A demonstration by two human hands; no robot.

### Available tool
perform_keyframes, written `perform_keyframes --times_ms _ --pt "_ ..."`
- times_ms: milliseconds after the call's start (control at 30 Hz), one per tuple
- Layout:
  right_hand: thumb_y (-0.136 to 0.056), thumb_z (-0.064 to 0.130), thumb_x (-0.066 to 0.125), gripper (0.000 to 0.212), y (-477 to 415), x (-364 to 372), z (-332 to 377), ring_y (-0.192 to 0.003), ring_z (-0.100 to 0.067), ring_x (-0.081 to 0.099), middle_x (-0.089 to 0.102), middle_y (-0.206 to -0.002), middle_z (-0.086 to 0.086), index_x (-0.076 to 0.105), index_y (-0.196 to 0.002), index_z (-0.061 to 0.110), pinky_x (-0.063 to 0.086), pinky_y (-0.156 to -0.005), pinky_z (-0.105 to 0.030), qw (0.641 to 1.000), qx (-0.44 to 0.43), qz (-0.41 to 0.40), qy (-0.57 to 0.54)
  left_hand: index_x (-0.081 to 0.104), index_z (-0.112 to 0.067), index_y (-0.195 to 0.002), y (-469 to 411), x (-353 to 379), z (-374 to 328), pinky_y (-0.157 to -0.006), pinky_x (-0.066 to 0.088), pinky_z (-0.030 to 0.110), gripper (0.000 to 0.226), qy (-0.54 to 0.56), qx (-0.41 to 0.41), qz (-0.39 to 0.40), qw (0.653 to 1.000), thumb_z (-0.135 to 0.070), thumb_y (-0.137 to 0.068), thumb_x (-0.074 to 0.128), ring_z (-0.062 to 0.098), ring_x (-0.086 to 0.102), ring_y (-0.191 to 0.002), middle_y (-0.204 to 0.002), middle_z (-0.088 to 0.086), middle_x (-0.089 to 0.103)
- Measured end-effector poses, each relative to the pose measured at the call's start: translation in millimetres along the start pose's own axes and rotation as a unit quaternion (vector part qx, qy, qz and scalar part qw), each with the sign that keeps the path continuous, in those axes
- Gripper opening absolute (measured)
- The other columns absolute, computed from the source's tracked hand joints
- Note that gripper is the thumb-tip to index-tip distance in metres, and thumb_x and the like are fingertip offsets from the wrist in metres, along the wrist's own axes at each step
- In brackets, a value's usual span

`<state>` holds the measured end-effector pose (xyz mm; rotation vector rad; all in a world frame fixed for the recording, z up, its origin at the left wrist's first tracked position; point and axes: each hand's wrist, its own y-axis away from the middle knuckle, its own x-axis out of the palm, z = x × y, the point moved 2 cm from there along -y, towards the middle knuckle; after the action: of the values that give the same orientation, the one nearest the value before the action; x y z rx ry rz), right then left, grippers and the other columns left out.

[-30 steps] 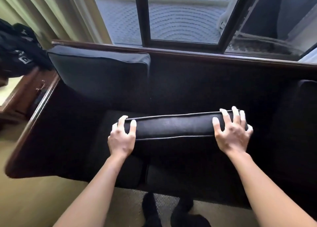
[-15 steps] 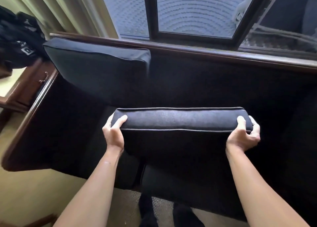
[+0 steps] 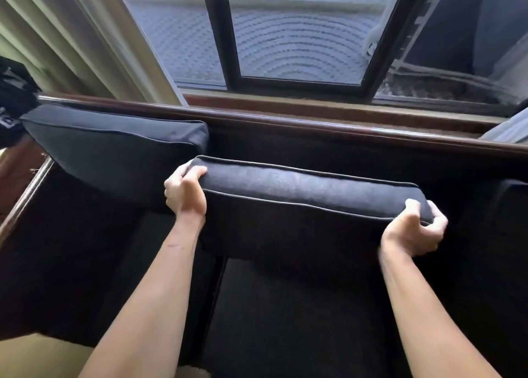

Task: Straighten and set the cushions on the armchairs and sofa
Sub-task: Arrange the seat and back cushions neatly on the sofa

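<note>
I hold a black piped back cushion (image 3: 308, 189) upright over the middle of a dark sofa (image 3: 285, 306). My left hand (image 3: 184, 190) grips its upper left corner and my right hand (image 3: 414, 229) grips its upper right corner. The cushion stands a little in front of the sofa's wooden back rail (image 3: 343, 130), with its right end lower than its left. A second black back cushion (image 3: 114, 146) leans against the backrest at the left end, its right edge close to my left hand.
The sofa's wooden left armrest (image 3: 25, 189) runs along the left. A window (image 3: 297, 34) and pale curtains (image 3: 85, 34) stand behind the backrest. A black bag (image 3: 11, 97) sits at the far left. Another dark cushion (image 3: 514, 206) shows at the right edge.
Both hands shifted from resting on top of the cushion to gripping its ends, then lifted it up and back toward the backrest. The camera has moved closer.
</note>
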<state>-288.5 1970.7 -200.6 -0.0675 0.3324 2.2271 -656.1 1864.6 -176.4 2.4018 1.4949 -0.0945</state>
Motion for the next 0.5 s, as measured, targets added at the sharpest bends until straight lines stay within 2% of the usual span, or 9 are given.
perform_keyframes --times_ms 67,133,200,300,400,500 --pt "-0.075 0.036 0.066 0.047 -15 11 6 -0.081 -0.006 0.063 0.066 -0.092 0.017 0.070 -0.120 0.025 0.043 -0.066 -0.006 1.000 -0.011 0.015 0.011 0.084 -0.030 -0.100 -13 23 -8 -0.093 0.046 0.024 0.031 -0.003 -0.007 0.009 1.000 -0.040 -0.074 0.069 0.010 0.069 -0.101 -0.096 -0.018 0.079" --pt "-0.075 0.036 0.066 0.048 -29 25 10 -0.085 -0.007 0.064 0.069 -0.101 0.012 0.069 -0.122 0.025 0.045 -0.073 -0.009 0.999 -0.020 0.038 0.022 0.084 -0.034 -0.097 -27 42 -12 -0.093 0.045 0.018 0.024 -0.005 -0.008 0.017 1.000 -0.043 -0.077 0.075 0.006 0.071 -0.104 -0.098 -0.020 0.080" --pt "-0.076 0.036 0.066 0.048 -40 38 8 -0.093 -0.009 0.066 0.069 -0.107 0.011 0.068 -0.123 0.024 0.045 -0.078 -0.010 0.997 -0.033 0.061 0.039 0.085 -0.031 -0.104 -42 57 -10 -0.094 0.048 0.018 0.033 -0.010 -0.009 0.024 1.000 -0.048 -0.076 0.079 0.007 0.072 -0.106 -0.103 -0.017 0.081" --pt "-0.081 0.035 0.068 0.049 -49 54 -2 -0.097 -0.013 0.066 0.068 -0.107 0.008 0.064 -0.128 0.020 0.044 -0.079 -0.007 0.988 -0.065 0.108 0.085 0.083 -0.031 -0.113 -63 77 -2 -0.104 0.055 0.029 0.050 -0.025 -0.017 0.021 0.999 -0.054 -0.068 0.081 0.013 0.073 -0.109 -0.112 -0.010 0.081" --pt "-0.085 0.047 0.069 0.060 -58 67 -18 -0.109 -0.022 0.067 0.069 -0.120 -0.001 0.055 -0.136 0.019 0.049 -0.099 -0.029 0.960 -0.126 0.186 0.167 0.079 -0.032 -0.126 -82 91 11 -0.111 0.052 0.029 0.060 -0.043 -0.018 0.020 0.999 -0.054 -0.070 0.083 0.012 0.071 -0.117 -0.124 -0.009 0.077" --pt "-0.088 0.055 0.066 0.066 -66 77 -28 -0.115 -0.025 0.064 0.066 -0.128 -0.006 0.048 -0.139 0.017 0.047 -0.104 -0.041 0.932 -0.176 0.232 0.214 0.075 -0.026 -0.134 -95 95 25 -0.112 0.050 0.028 0.059 -0.082 0.005 0.027 0.996 -0.050 -0.081 0.082 0.015 0.069 -0.123 -0.131 -0.004 0.075"
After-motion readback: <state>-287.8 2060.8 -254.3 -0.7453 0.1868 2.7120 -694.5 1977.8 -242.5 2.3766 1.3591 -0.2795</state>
